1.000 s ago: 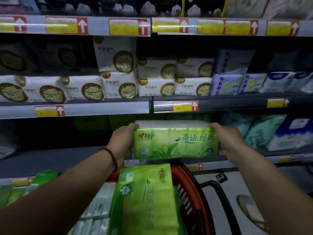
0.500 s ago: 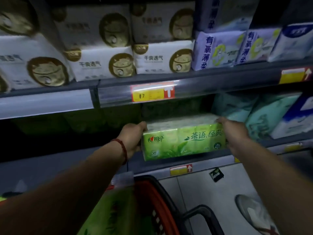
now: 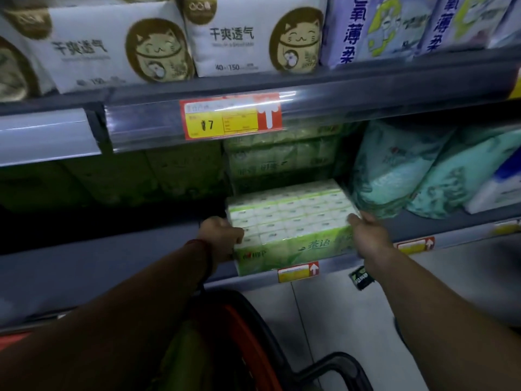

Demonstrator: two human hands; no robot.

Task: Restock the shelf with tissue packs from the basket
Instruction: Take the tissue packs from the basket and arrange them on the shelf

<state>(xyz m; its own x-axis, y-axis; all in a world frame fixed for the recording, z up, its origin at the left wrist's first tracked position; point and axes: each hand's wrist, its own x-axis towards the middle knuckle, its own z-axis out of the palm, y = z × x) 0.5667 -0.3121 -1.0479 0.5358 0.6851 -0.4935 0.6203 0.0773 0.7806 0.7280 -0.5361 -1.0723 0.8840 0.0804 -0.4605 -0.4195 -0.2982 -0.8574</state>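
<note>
While the left hand and right hand grip its two ends, the green tissue pack sits on the lower shelf, its front at the edge, above the red basket.

Tissue pack: green-and-white multi-pack in clear film, lying flat with its long printed face outward, at the front edge of the lower shelf, gripped at both short ends. Same green packs stacked behind it on the shelf. Red basket below the shelf, with a green pack inside.
</note>
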